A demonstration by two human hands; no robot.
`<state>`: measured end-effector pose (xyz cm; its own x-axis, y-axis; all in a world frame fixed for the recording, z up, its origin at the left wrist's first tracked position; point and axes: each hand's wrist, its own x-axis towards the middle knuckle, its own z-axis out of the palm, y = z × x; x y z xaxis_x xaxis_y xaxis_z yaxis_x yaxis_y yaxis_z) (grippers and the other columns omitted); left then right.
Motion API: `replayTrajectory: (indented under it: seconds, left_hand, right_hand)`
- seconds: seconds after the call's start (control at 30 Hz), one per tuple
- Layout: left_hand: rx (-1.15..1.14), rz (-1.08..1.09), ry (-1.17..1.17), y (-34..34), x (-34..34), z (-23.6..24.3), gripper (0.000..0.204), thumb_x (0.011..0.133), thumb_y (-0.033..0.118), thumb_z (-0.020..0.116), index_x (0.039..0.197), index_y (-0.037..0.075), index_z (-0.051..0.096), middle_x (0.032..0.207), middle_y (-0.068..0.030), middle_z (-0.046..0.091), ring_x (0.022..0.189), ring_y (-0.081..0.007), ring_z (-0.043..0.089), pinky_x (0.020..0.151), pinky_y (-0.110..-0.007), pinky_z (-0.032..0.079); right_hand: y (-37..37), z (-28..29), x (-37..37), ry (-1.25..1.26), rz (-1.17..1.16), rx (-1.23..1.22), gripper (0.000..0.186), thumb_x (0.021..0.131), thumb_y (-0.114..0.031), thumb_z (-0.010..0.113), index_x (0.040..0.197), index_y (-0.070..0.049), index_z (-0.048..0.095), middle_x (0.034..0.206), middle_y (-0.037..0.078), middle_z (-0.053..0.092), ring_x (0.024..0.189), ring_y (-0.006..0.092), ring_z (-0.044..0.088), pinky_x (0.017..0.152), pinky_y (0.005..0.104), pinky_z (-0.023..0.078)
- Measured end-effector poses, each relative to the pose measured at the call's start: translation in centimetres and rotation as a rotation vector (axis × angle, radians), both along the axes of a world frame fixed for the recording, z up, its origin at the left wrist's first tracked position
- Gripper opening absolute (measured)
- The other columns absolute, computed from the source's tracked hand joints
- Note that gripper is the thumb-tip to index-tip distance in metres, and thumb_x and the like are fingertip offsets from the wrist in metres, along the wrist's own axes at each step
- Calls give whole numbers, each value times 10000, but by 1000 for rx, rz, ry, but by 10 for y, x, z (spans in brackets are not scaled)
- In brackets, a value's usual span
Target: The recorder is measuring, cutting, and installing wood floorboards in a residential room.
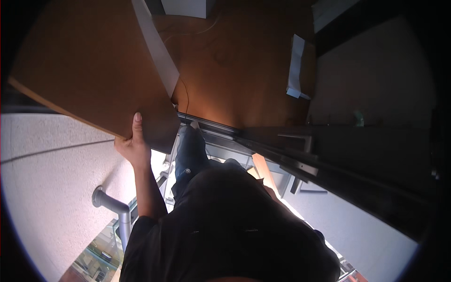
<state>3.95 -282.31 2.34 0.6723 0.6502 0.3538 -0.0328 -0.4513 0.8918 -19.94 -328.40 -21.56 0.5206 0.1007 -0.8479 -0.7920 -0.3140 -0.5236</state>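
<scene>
My left hand (134, 146) is closed on the lower edge of a large flat brown panel (94, 70). The thumb lies along the panel's face, while the other fingers are hidden behind it. The panel is tilted and fills the upper left. I cannot tell whether it is wood or cardboard. Past its right side shows a pale grey-white strip (157, 51). My right hand is out of sight; only a sliver of the arm shows beside the dark shirt. One leg in blue jeans (190, 145) is at a dark door sill (211, 126).
A dark door (357, 164) with a metal lever handle (296, 141) stands at the right. On the brown floor (235, 70) lie a folded white piece (295, 68) and a thin cable (188, 96). A metal handrail (115, 203) juts from the rough white wall (51, 164) at left.
</scene>
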Motion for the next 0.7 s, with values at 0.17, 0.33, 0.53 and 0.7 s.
replayTrajectory:
  seconds: [0.17,0.33,0.53,0.7]
  left_hand:
    - [-72,-174,59,0,173,-35,353,938,300,787,1046,-34,748,940,-85,755,868,-134,680,802,-290,527]
    - [-232,-319,-27,-9,357,-63,337,935,255,791,1036,-60,729,922,-81,752,861,-115,673,781,-287,536]
    - [-244,-351,173,-20,542,-51,463,920,298,800,1165,-79,687,1023,-146,768,885,-197,720,813,-330,547]
    - [-311,-383,207,-39,690,-29,445,949,294,726,1242,-37,679,1176,-200,729,1111,-304,687,933,-371,515]
  right_hand:
    - [77,20,104,244,-492,-65,402,1080,-331,519,1255,16,623,1148,91,676,1039,187,645,917,303,516]
    - [139,38,234,138,-636,-133,396,1077,-323,528,1252,20,622,1145,94,677,1037,190,647,921,305,516]
    - [160,71,354,34,-655,-232,390,1074,-314,539,1249,25,621,1141,97,678,1035,195,648,926,308,517]
    - [147,65,475,-82,-651,-299,385,1071,-306,548,1246,29,620,1138,100,678,1034,199,649,931,310,518]
